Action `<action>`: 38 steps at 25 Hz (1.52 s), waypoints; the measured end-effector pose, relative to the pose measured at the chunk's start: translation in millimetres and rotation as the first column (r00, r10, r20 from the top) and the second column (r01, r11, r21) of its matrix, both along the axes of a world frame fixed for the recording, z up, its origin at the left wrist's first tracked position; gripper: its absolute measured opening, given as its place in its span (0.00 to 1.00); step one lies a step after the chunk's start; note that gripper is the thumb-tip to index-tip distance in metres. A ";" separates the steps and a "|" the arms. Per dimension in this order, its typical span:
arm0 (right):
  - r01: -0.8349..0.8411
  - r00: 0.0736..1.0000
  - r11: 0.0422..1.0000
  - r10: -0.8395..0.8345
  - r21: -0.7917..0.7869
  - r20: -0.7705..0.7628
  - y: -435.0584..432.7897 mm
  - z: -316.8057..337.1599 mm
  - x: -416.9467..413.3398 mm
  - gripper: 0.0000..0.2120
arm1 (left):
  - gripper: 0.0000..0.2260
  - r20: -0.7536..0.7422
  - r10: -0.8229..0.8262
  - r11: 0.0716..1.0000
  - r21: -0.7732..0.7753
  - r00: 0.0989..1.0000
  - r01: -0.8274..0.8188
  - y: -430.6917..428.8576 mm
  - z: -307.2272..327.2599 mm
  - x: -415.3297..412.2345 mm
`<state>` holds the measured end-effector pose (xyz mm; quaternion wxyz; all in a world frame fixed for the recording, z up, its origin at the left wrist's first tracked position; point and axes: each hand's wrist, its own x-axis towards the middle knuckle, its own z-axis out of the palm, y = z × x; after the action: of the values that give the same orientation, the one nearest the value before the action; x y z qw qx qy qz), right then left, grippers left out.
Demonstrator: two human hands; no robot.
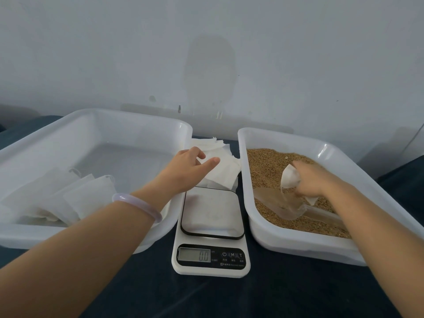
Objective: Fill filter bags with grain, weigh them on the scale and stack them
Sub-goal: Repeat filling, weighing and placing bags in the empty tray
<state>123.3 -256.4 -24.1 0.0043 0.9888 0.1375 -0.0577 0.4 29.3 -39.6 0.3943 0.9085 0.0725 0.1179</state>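
Left hand point(190, 167), fingers straight, touches the bag pile point(223, 174); right hand point(311, 180) grips a bag point(289, 177) above grain point(266, 166).

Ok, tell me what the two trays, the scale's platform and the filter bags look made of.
Left tray and right tray: translucent white plastic, semi-glossy; light shows through the walls. Scale platform: likely brushed stainless steel, with dull grey reflections. Filter bags: thin white non-woven fabric or paper, matte, limp and slightly see-through.

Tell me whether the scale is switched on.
On: the scale has digits showing on its display, and they read zero.
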 end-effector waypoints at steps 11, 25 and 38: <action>0.136 0.990 0.807 -0.095 0.575 -0.100 5.6 -1.0 -6.9 0.26 | 0.21 -0.003 -0.012 1.000 -0.007 1.000 0.012 -0.2 1.1 -1.8; 0.050 0.996 0.297 0.057 0.954 -0.070 142.4 10.8 -88.0 0.30 | 0.27 0.084 -0.287 0.953 0.126 0.954 0.275 -8.1 13.9 -18.9; -0.090 0.981 0.363 0.192 0.928 0.020 101.2 21.9 -79.9 0.07 | 0.10 0.141 -0.222 0.968 -0.086 0.965 0.235 -4.7 11.3 -14.6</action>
<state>43.4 -155.3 -2.1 -0.5495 0.8030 0.2302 -0.0157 -14.1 24.7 -28.3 0.4551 0.8798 -0.0528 0.1266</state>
